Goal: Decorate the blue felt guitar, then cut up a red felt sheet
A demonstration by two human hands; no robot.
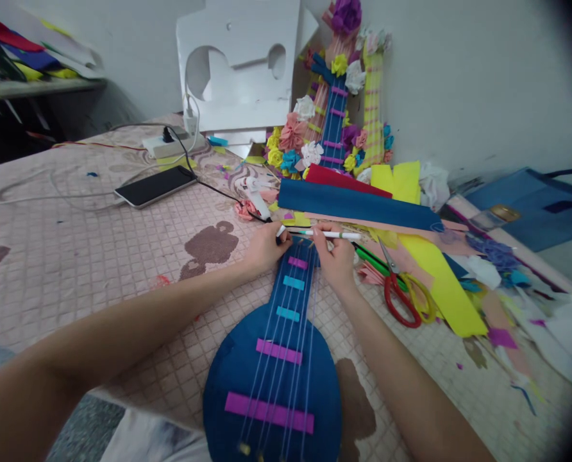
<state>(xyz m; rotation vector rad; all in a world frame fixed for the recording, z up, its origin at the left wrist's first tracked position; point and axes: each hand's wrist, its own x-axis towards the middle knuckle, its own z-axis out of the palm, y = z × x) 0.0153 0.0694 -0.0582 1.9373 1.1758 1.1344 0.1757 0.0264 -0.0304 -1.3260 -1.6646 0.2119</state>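
A blue paper guitar (228,359) lies on the table in front of me, its neck pointing away. White strings run along it over purple and light-blue strips. At the top of the neck, my right hand (334,256) pinches a slim white marker (341,235), held level with its greenish end toward the left. My left hand (269,247) is closed at the other side of the neck's end, around a small white-and-black piece (280,234) mostly hidden by the fingers; its kind is unclear. A white glue gun (257,197) lies just beyond my left hand.
Red-and-yellow-handled scissors (401,301), a green cutter (377,264) and yellow paper (447,289) lie right. Blue paper (358,204) lies beyond my hands. A phone (156,186) with cables sits left. Flower-decorated paper guitars (334,122) and white foam (238,96) stand behind.
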